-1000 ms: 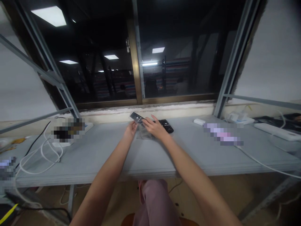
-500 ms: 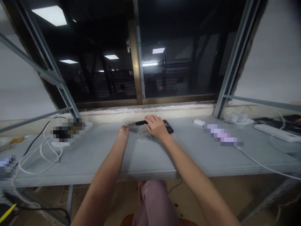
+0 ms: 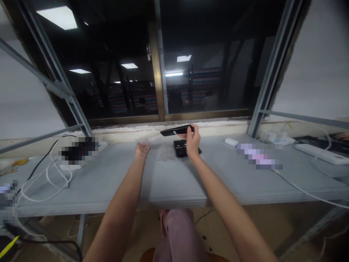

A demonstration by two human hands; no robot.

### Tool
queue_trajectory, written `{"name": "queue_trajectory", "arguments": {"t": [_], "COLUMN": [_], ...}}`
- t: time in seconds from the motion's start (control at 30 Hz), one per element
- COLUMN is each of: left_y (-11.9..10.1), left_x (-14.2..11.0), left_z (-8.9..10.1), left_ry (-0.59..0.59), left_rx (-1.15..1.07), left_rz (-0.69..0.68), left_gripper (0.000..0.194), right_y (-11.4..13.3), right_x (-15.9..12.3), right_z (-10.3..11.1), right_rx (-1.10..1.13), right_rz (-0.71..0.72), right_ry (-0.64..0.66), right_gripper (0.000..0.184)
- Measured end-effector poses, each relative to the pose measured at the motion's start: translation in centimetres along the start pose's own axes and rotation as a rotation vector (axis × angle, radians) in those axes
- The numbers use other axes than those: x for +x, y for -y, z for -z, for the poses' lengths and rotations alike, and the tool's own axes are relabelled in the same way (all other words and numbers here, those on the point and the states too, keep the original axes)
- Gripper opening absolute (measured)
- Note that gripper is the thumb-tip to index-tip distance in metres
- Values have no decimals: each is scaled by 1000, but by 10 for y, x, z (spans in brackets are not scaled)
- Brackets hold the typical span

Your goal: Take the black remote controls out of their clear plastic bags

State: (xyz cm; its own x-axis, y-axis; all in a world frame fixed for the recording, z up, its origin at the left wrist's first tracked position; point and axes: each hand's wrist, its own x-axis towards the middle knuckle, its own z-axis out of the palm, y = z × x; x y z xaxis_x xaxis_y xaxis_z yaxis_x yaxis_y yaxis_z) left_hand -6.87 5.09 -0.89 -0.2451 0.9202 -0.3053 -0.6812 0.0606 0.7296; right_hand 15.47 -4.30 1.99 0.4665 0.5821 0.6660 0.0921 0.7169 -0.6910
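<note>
At 12 o'clock, the grey tabletop (image 3: pixel 177 182) is supporting all loose items in front of me. My hands are working apart above its far edge. My right hand (image 3: pixel 194 140), just past 12 o'clock, is gripping the near-horizontal black remote control (image 3: pixel 176 130) by its right end, its other end pointing toward 9 o'clock. My left hand (image 3: pixel 142 149), at 11 o'clock, is pinching a clear plastic sleeve (image 3: pixel 152 138) that is trailing toward the remote.

Status: the raised remote is showing mostly bare and appears to be out of the film; whether the sleeve is touching its tip, I cannot tell. It is not resting on the tabletop. Beneath it, other black remotes (image 3: pixel 180 148) are lying keys up; my right hand is partly hiding them, so I am giving no count. Just left of them, a crumpled clear film (image 3: pixel 167 155) is lying flat.
</note>
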Motion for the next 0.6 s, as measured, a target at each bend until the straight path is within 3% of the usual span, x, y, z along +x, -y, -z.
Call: {"name": "queue_trajectory", "arguments": {"t": [0.13, 0.27, 0.43, 0.53, 0.6], "left_y": [-1, 1, 13, 28, 36], "left_x": [-5, -9, -12, -12, -11], "left_z": [-3, -6, -15, -23, -28], "left_ry": [41, 111, 435, 482, 467], "left_rx": [72, 72, 267, 443, 440], "left_rz": [-51, -90, -156, -165, -155], "left_gripper": [12, 30, 52, 69, 76], "right_y": [-7, -16, -26, -30, -32], "right_x": [3, 7, 11, 11, 11], "right_z": [-1, 1, 3, 4, 5], "right_rx": [35, 17, 2, -33, -68], "right_rz": [-26, -14, 23, 26, 30], "right_ry": [-32, -76, -131, -132, -121], "right_gripper": [33, 32, 29, 26, 26]}}
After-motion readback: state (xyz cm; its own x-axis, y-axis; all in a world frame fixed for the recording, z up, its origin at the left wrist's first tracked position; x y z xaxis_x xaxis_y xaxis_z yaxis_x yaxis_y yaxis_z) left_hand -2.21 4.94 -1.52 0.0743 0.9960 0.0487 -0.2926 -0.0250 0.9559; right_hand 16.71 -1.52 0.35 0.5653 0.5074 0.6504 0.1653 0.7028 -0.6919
